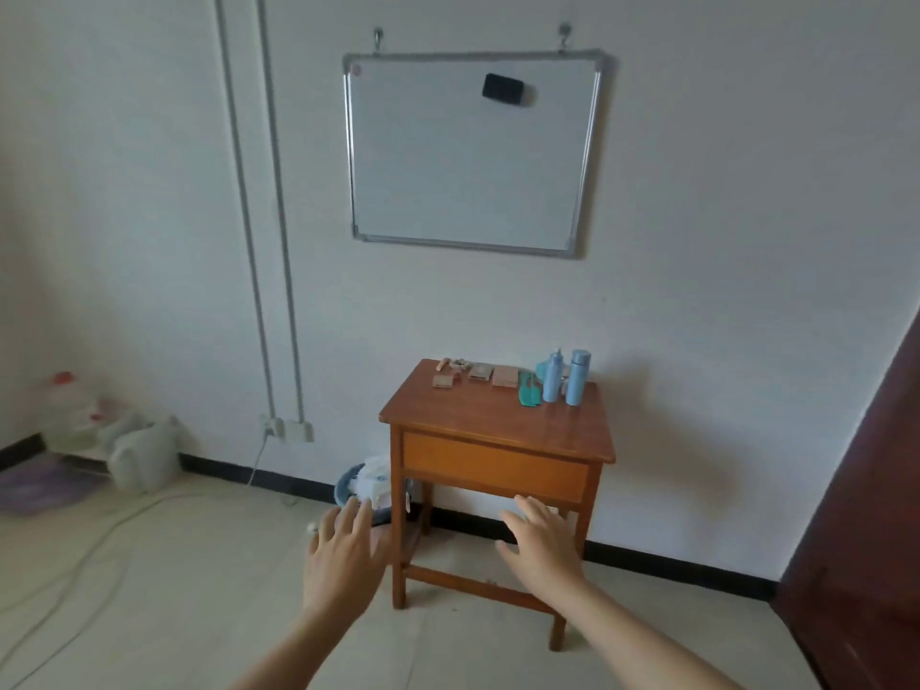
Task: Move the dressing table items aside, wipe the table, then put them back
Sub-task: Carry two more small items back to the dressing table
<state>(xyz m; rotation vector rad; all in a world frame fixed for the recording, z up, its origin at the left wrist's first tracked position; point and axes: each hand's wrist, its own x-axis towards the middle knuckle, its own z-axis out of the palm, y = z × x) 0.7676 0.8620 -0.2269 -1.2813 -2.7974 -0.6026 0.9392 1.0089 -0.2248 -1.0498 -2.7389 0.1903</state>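
A small wooden dressing table (478,420) stands against the white wall ahead. Along its back edge lie several small tan compacts and cases (480,373), a teal comb (528,390) and two light blue bottles (565,376) at the right. My left hand (343,550) and my right hand (540,540) are stretched out in front of me, palms down with fingers spread, holding nothing. Both hands are short of the table and below its top.
A whiteboard (473,151) with a black eraser hangs above the table. A blue bin (361,485) with white rubbish sits left of the table legs. White bags (139,450) and a cable lie at the left; a dark wooden door (866,515) is at the right.
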